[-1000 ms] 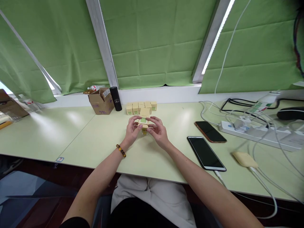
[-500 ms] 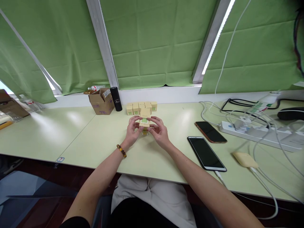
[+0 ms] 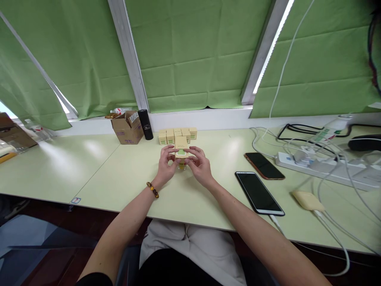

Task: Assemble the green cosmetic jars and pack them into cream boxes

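Left hand (image 3: 166, 165) and right hand (image 3: 200, 166) both grip small cream box (image 3: 181, 147) with green patch, held over pale green desk (image 3: 125, 174) — flap up. Yellowish thing under box mostly hidden by fingers, hard to make out. Row of matching boxes (image 3: 177, 135) just behind. Two phones (image 3: 258, 192) well right — cables cut off at edge.

free: desk (image 3: 125, 178) left | blocked: phones (image 3: 258, 192) right, boxes (image 3: 175, 135) behind
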Motion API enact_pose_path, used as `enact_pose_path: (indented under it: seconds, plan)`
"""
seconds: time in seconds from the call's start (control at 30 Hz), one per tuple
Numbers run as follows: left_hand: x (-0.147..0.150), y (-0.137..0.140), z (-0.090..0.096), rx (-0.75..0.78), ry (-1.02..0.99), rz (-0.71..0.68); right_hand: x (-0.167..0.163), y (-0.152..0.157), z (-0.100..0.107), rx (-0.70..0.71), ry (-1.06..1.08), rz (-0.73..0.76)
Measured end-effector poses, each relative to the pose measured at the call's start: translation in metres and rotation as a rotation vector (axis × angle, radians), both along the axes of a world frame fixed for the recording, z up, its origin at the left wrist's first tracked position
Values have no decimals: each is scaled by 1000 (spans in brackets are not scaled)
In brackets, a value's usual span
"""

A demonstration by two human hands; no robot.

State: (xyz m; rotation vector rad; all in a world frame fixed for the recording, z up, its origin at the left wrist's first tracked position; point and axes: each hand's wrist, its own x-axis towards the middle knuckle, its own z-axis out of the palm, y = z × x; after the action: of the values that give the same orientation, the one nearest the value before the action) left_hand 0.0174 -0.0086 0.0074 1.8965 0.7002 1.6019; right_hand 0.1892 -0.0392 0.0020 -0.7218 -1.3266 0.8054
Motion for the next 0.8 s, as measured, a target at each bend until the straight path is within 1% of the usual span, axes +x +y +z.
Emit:
enact_pose_path:
  seconds: [0.17,0.3,0.47,0.57,0.67,0.73,0.8]
  plan:
    - [1,-2,-1,16,13,40,0,1,0,-10,-6,-15]
    - [3,-3,-1,112,63,111,0,-3,2,-1,-24,-20]
    - [-1,-3,1,269,241,281,-2,-10,6,37,-47,70]
    - [-3,-3,2,306,280,358,-5,-11,6,69,-16,134]
    - [-3,-2,1,281,258,379,-5,-12,4,77,-11,165]
    - [-3,-1,0,203,223,363,-5,-14,4,81,-39,165]
    - [-2,1,0,94,178,333,-4,-17,4,91,-75,163]
